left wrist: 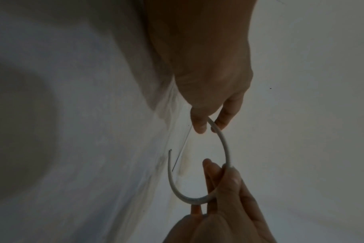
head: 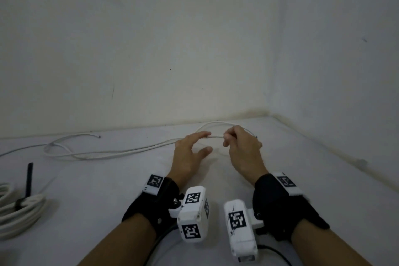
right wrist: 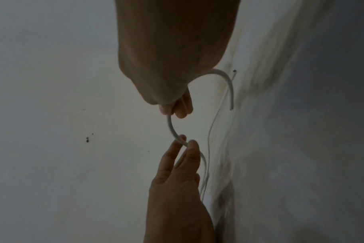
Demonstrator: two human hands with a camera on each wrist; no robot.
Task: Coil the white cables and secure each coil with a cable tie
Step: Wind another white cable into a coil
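Observation:
A white cable (head: 216,136) spans a short gap between my two hands, just above the white surface near the back wall. My right hand (head: 226,138) pinches it with curled fingers. In the right wrist view the right hand (right wrist: 172,111) grips the cable (right wrist: 170,126), and the free end (right wrist: 231,107) curves out behind it. My left hand (head: 206,137) holds the cable between two nearly straight fingertips, thumb apart. The left wrist view shows the left hand (left wrist: 211,125) pinching the cable (left wrist: 226,148). The rest of the cable (head: 108,153) trails left in loose loops.
A coiled white cable bundle (head: 21,207) bound with a black tie (head: 29,177) lies at the left edge. Another loose cable end (head: 95,135) lies near the back wall. The walls meet in a corner (head: 269,112) just behind and to the right of my hands.

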